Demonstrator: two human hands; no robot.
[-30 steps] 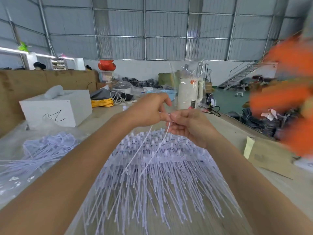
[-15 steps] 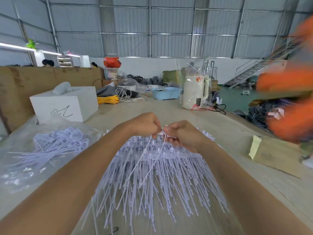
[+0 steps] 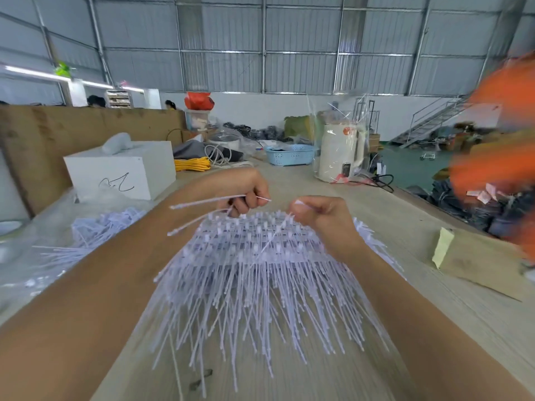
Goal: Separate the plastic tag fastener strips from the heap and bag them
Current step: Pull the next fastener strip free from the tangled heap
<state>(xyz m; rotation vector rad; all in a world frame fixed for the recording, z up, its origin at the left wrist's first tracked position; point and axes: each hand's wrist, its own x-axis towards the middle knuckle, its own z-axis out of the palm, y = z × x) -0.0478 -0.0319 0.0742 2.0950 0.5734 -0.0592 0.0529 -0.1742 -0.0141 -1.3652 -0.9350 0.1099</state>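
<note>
The table (image 3: 333, 180) is a long, pale, wood-grained surface running away from the viewer; its right edge slants from near right toward the far end, with a green floor (image 3: 411, 166) below it. On the left a brown cardboard wall (image 3: 86, 131) closes the table's side. The bare stretch of table lies beyond the hands, up to a white kettle (image 3: 338, 151) wrapped in clear film and a light blue perforated basket (image 3: 289, 154). A white box (image 3: 124, 172) stands far left, and a flat cardboard piece (image 3: 477, 264) with a yellow-green strip lies near the right edge.

The heap of fastener strips (image 3: 254, 285) is thin, translucent white plastic: long stiff filaments fanning toward the viewer, joined at their far ends by rows of small square heads. It lies on the table between the two forearms, directly under both hands.

The left hand (image 3: 246, 192) is curled into a fist, gripping two separated strips (image 3: 202, 201) that stick out leftward over the forearm, short ends showing past the thumb. The right hand (image 3: 321, 212) is also curled, pinching the head end of a strip at the heap's far edge. The hands are near each other but apart.

To the left, a clear, crinkled plastic bag (image 3: 43, 250) lies flat on the table with loose white strips inside.
</note>
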